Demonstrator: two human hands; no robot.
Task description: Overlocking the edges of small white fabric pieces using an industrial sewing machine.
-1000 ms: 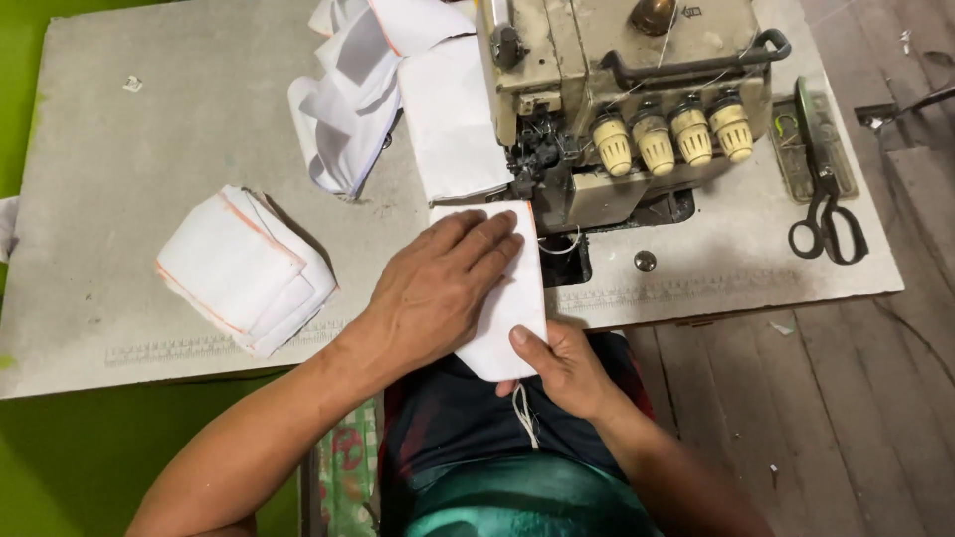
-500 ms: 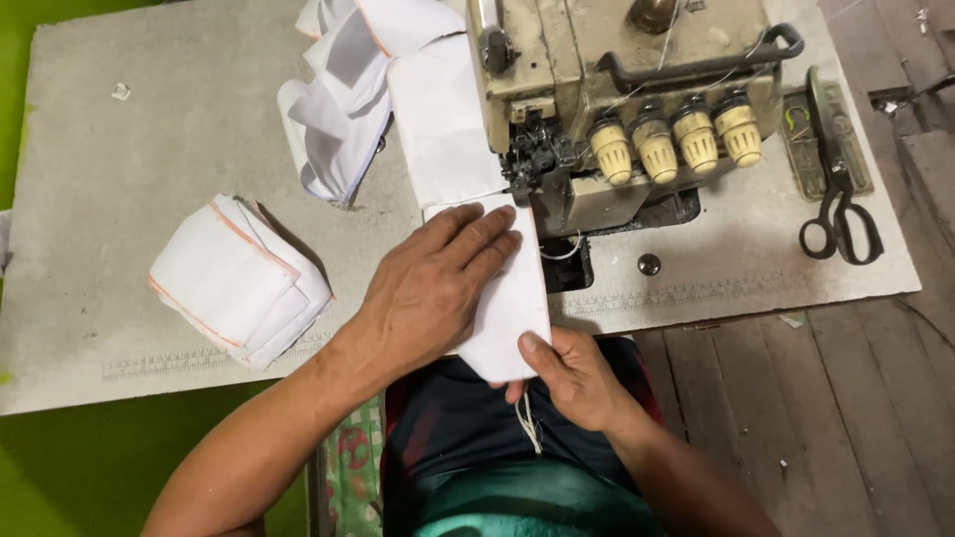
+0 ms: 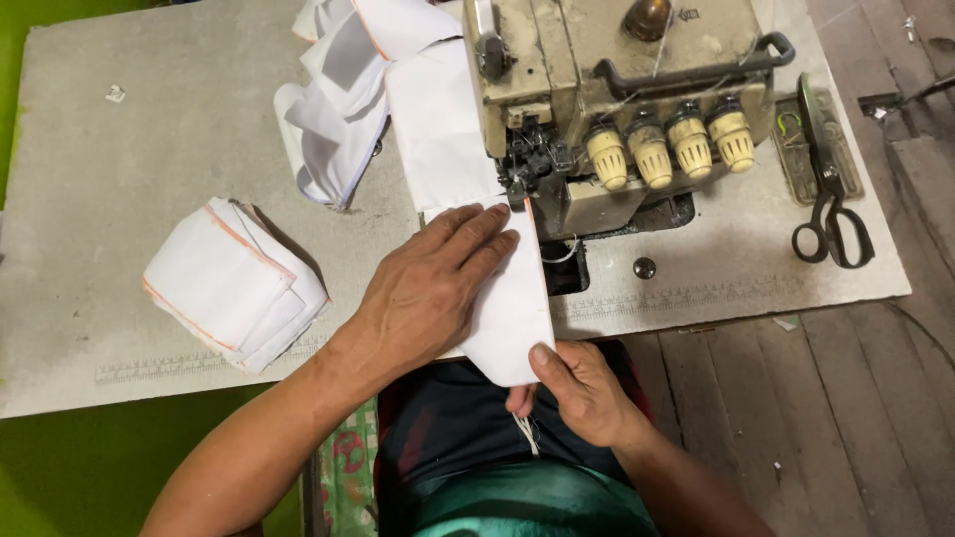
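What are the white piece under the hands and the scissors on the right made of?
White piece: looks like thin woven cloth, matte; it bends limply over the table edge. Scissors: probably dark metal, dull finish, with looped handles; the coating cannot be told.

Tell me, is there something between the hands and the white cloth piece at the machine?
No. The left hand lies flat on the white cloth piece, and the right hand pinches its near end. The cloth's far end already reaches the sewing machine; nothing visible lies between.

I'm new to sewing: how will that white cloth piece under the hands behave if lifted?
Probably floppy: the cloth piece droops past the table edge. Likely light: the right hand pinches it with fingertips. The left hand presses it flat, so it may slide.
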